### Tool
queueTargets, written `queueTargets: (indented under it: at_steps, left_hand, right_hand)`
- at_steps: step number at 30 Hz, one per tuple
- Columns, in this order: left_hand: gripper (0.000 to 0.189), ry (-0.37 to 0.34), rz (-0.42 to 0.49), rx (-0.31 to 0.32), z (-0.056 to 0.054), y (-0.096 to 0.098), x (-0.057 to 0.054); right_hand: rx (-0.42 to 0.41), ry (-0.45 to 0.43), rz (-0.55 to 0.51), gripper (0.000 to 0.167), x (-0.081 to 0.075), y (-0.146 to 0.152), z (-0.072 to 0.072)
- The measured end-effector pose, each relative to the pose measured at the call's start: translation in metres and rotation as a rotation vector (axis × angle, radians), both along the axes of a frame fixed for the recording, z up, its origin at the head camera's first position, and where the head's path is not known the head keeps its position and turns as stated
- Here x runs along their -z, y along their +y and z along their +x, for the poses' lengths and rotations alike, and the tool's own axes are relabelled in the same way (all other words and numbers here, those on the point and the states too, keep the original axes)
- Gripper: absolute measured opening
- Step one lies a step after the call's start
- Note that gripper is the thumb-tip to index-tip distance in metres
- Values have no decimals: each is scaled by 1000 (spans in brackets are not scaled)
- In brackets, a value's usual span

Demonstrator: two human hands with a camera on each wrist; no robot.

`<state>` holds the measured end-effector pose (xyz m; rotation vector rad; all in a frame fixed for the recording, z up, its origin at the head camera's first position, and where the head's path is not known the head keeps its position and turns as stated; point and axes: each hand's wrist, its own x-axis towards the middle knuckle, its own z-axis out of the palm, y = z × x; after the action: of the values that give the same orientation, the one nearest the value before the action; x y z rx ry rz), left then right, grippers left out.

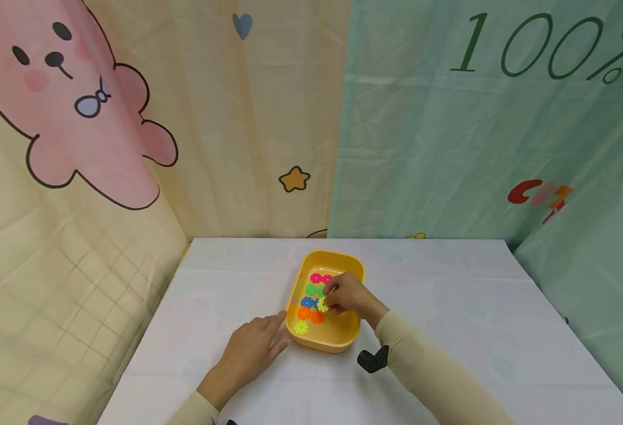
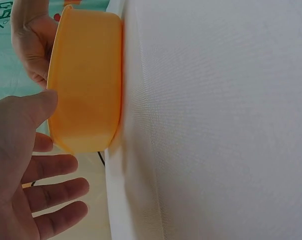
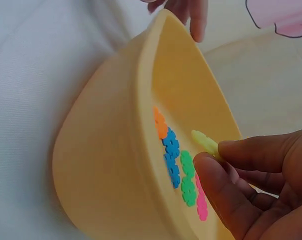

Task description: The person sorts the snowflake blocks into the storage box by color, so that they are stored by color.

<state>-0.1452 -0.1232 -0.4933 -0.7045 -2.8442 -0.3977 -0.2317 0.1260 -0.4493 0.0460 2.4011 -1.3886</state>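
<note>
A yellow plastic basin [image 1: 326, 347] sits on the table. My right hand [image 1: 349, 294] is over its right side, pinching a yellow flower-shaped plastic disc [image 3: 205, 142] between thumb and index finger above the basin floor. Lying inside are two each of pink discs [image 1: 316, 278], green discs [image 1: 311, 290], blue discs [image 1: 307, 301] and orange discs [image 1: 303, 313], set in rows, plus one loose yellow disc [image 1: 301, 327] nearest the front left. My left hand [image 1: 254, 347] is at the basin's left wall, thumb at the rim and fingers extended in the left wrist view.
A white cloth covers the table [image 1: 449, 330]. Behind it hang a cream curtain [image 1: 226, 147] with a pink bear print and a green curtain [image 1: 423, 147]. A black strap piece [image 1: 373, 359] juts from my right wrist.
</note>
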Motion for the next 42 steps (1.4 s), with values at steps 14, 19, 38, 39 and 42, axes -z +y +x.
queueTargets:
  at_steps: [14, 19, 38, 39, 42]
  left_hand:
    - [58, 79, -52, -5, 0, -2, 1]
    - [57, 86, -57, -7, 0, -2, 1]
    - [55, 121, -70, 5, -1, -2, -1]
    - [55, 123, -68, 6, -1, -2, -1]
    - [55, 136, -49, 14, -1, -2, -1]
  right_hand:
    - [-189, 51, 210, 10, 20, -21, 15]
    - [-225, 93, 269, 13, 23, -26, 19]
    - [-233, 180, 403, 16, 19, -28, 22]
    - [-231, 183, 390, 16, 17, -26, 22]
    - [-226, 182, 333, 15, 7, -18, 25]
